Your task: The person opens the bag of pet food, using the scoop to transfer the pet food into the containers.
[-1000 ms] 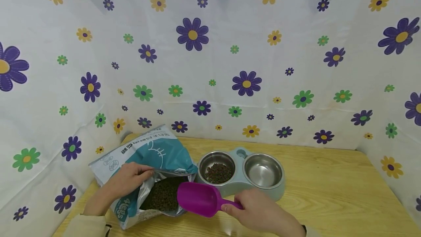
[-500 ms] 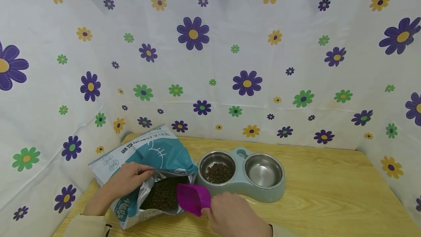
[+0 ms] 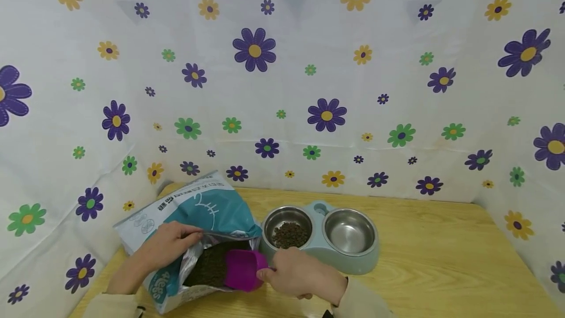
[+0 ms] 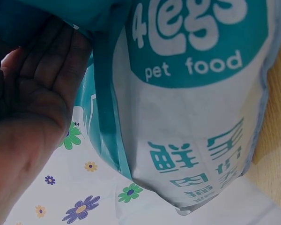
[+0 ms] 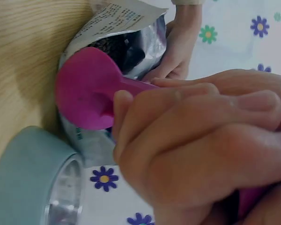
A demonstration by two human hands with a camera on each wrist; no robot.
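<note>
A teal and white pet food bag lies on its side at the left, its mouth toward me, brown kibble showing inside. My left hand holds the upper rim of that mouth; in the left wrist view its fingers reach up under a teal fold. My right hand grips the handle of a magenta scoop, whose front part is inside the bag's mouth over the kibble. In the right wrist view the back of the scoop hides part of the opening.
Just right of the bag stands a pale blue double feeder. Its left steel bowl has some kibble in it, while the right steel bowl shows bare metal. A flowered white sheet hangs behind and beside the wooden table.
My right hand has moved left with the scoop and turned, and the scoop has gone from the bag's edge into its mouth. My left hand keeps its hold on the rim.
</note>
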